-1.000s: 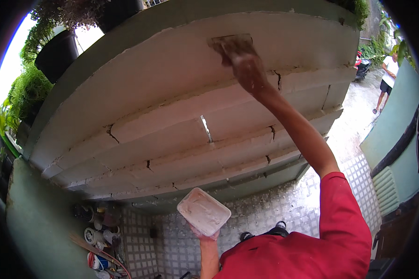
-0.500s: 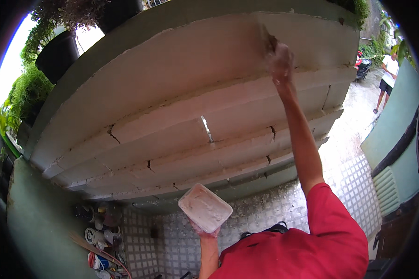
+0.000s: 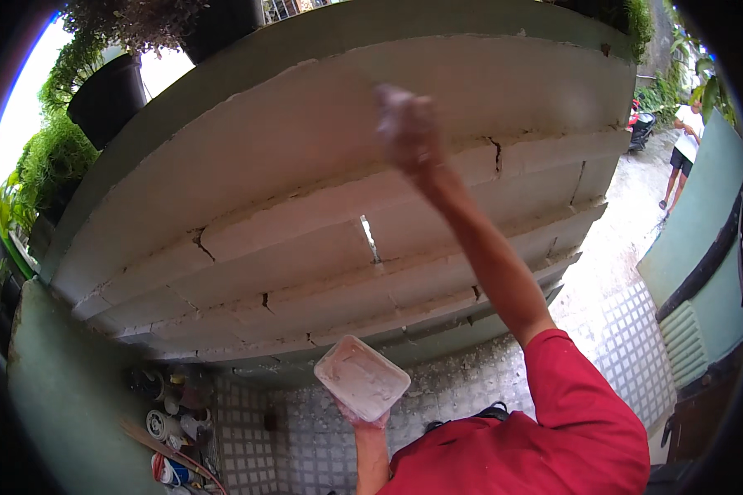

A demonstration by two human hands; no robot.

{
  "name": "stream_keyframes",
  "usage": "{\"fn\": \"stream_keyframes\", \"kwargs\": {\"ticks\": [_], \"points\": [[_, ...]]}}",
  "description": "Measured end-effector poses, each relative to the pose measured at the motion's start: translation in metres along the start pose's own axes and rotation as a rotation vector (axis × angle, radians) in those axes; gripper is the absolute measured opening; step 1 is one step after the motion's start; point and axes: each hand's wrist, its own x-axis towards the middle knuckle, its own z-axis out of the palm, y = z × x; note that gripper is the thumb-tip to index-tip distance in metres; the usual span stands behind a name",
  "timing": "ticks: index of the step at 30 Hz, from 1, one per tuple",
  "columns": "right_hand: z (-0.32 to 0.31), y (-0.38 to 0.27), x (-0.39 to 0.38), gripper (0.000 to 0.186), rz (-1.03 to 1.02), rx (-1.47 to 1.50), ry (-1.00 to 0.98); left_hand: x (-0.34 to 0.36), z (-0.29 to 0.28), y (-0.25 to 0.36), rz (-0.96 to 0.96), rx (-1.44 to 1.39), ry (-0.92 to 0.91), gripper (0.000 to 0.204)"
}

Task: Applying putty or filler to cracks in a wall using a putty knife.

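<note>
My left hand [image 3: 365,415] grips a white rectangular plastic tub [image 3: 362,379] from below, at the lower middle. Pale, wet paste [image 3: 366,373] coats the tub's inside, and some is smeared on my fingers. My right hand [image 3: 408,132], arm stretched far forward, is closed and blurred by motion at the upper part of a pale wall [image 3: 264,124]. A thin tool pokes out beyond its fingers, too smeared to name exactly. Whitish paste covers the right knuckles. The wall has stepped ledges with dark cracks [image 3: 497,155] and a narrow see-through gap [image 3: 368,238].
Potted plants [image 3: 107,99] stand along the wall's top left. Tins and containers [image 3: 163,425] with a long stick lie at lower left on patterned floor tiles [image 3: 248,433]. A green wall [image 3: 66,396] closes the left side. A person [image 3: 683,153] stands outside at far right, near a motorcycle [image 3: 641,128].
My right hand has swept left along the upper wall with its thin tool, uncovering a crack on the right. The left hand and tub have stayed nearly in place.
</note>
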Motion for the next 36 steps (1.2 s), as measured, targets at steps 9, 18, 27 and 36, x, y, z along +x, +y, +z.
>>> {"fn": "stream_keyframes", "kwargs": {"ticks": [9,18,27,36], "points": [[0.02,0.027,0.004,0.025,0.08,-0.188,0.102,-0.003,-0.004,0.005,0.003,0.019,-0.026,0.061],[0.002,-0.048,0.014,0.021,-0.042,0.133,-0.275,-0.006,-0.014,0.011,0.028,0.147,-0.091,0.06],[-0.04,0.093,0.019,0.012,0.26,-0.224,0.219,-0.02,-0.02,0.008,-0.016,-0.011,-0.001,0.063],[0.028,-0.052,-0.008,0.018,0.054,0.108,0.17,-0.012,-0.019,0.007,0.032,0.232,-0.116,0.064]]}}
